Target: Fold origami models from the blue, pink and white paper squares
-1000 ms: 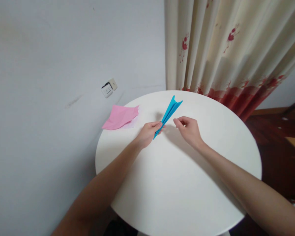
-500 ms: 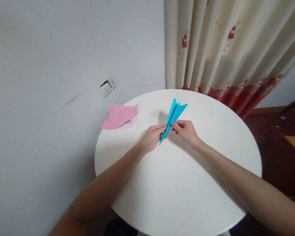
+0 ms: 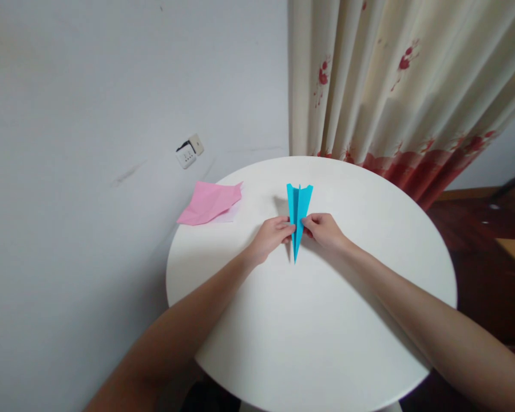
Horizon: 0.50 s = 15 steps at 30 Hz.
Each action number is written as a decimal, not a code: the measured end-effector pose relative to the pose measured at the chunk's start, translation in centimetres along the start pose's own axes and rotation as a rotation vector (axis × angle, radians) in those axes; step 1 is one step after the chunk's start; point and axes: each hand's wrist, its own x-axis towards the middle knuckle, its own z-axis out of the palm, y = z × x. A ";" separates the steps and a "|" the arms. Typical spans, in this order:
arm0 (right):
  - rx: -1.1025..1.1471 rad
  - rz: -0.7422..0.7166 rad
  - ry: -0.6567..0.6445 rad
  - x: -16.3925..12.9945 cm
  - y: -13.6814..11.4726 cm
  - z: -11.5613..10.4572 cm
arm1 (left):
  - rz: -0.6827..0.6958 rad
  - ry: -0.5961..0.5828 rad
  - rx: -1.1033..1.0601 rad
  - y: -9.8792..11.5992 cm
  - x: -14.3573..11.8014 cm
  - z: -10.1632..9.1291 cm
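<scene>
A blue paper airplane (image 3: 302, 205) is held between both hands, its sharp nose pointing toward me and its wide tail facing the wall and curtain side. My left hand (image 3: 271, 236) pinches its left wing, thumb on top and the other fingers partly hidden underneath. On the other wing, my right hand (image 3: 325, 229) has its thumb on top, with the fingertips tucked below the paper. The airplane appears to be a little above the table, casting a shadow to its left.
The round white table (image 3: 326, 337) stands against a pale wall (image 3: 90, 103). Pink paper (image 3: 210, 203), creased, lies over a paler sheet at the table's left rim. A wall socket (image 3: 186, 155) is behind it. A patterned curtain (image 3: 377, 103) hangs at the back right.
The paper airplane has turned so its nose points more straight toward me, and its tail has swung left. My left hand's grip has shifted slightly; both hands remain on it.
</scene>
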 end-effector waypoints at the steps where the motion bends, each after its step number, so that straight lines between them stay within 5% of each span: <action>1: -0.080 -0.008 0.001 0.2 0.3 -0.1 | -0.002 0.026 0.068 -0.3 0.1 0.0; 8: -0.706 0.087 0.084 0.2 0.2 -1.6 | 0.110 0.168 0.419 -1.3 0.7 -0.9; 15: -0.771 -0.011 0.108 -0.5 -1.4 -2.2 | 0.215 0.352 0.402 -0.3 1.4 -2.4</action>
